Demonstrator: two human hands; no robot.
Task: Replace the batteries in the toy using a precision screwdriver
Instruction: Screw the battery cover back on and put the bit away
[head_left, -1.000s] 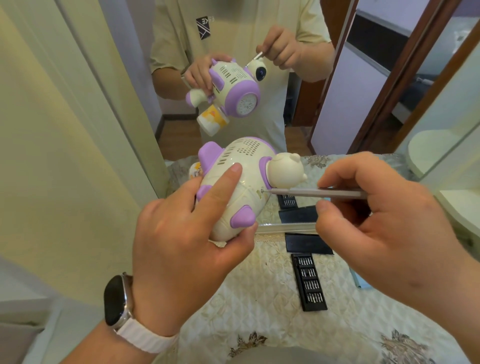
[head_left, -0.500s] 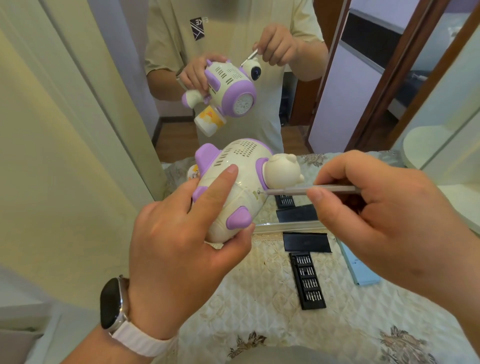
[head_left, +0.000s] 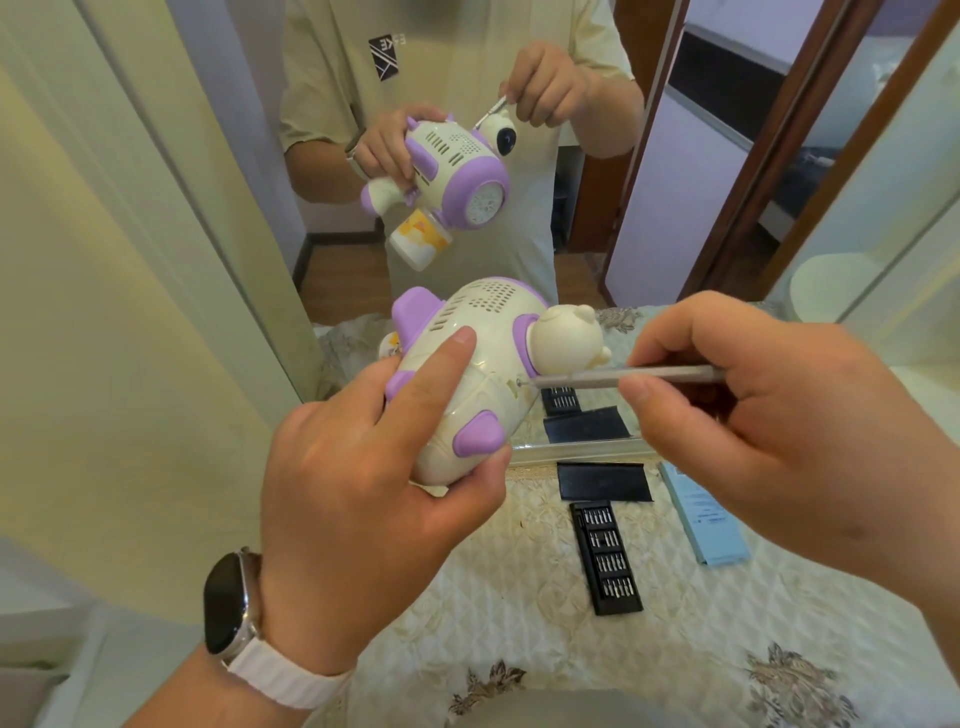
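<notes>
Grips the cream-and-purple toy (head_left: 491, 353) at frame centre in the left hand (head_left: 358, 499), forefinger laid along its body; pinches the precision screwdriver (head_left: 592, 379) in the right hand (head_left: 779, 415), tip at a screw under the bear head.

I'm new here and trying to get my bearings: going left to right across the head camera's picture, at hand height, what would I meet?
From the left: smartwatch → left hand → cream-and-purple toy → precision screwdriver → right hand.
</notes>
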